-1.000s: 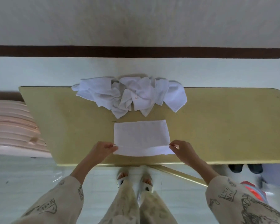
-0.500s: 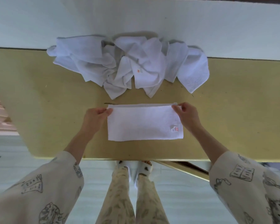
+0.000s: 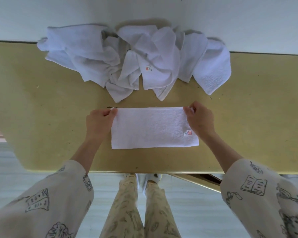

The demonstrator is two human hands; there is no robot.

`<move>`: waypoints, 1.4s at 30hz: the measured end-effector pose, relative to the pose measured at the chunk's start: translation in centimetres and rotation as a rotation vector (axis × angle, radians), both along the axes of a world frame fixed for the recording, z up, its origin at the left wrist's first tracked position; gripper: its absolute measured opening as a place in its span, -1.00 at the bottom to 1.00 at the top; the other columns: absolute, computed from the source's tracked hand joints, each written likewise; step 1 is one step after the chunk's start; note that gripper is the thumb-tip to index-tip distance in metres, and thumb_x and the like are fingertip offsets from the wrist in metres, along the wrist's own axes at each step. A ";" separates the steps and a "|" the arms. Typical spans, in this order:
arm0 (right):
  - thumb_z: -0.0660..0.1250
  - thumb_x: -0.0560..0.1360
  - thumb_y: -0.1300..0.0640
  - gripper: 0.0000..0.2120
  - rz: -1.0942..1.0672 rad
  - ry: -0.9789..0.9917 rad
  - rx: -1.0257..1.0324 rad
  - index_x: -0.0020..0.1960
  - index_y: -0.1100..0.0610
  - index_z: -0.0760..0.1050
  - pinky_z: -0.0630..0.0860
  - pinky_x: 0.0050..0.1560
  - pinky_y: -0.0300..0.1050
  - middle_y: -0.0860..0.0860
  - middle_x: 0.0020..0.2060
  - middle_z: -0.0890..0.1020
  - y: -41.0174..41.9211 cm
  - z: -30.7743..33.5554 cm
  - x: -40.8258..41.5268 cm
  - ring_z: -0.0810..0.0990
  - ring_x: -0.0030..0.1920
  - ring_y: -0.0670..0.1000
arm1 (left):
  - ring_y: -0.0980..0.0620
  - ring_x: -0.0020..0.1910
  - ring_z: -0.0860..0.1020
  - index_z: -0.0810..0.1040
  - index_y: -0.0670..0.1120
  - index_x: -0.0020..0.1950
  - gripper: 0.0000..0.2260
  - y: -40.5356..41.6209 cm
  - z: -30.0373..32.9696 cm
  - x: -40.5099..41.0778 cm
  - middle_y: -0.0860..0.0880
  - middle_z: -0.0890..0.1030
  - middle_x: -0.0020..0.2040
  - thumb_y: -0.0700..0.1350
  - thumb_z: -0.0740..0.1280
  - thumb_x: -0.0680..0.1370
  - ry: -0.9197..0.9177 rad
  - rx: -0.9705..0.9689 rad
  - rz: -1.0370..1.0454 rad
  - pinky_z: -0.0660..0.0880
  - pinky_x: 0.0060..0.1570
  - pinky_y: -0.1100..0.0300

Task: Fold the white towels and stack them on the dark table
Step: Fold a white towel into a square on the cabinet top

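Left hand [image 3: 98, 121] and right hand [image 3: 200, 120] pinch far corners of folded towel [image 3: 151, 128] flat on counter [image 3: 41, 103]; crumpled towels [image 3: 136, 60] behind.

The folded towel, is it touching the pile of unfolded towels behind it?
Apart. The head view shows a strip of bare table between the folded towel and the pile of unfolded towels.
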State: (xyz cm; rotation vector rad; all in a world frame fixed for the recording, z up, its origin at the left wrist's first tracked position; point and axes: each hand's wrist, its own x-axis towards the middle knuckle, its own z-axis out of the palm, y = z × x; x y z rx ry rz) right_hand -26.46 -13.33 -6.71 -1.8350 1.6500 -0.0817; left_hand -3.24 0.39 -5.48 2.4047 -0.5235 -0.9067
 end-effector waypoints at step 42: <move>0.03 0.51 -0.30 -0.37 0.560 0.263 -0.524 0.44 0.05 0.26 0.04 0.45 0.09 0.26 0.43 0.26 5.5 -4.6 -0.2 0.22 0.45 0.23 | -0.18 0.47 0.16 0.20 0.04 0.48 -0.42 2.5 -5.3 -4.7 -0.13 0.20 0.49 0.28 0.04 0.52 -0.716 0.041 -0.818 -0.02 0.45 -0.10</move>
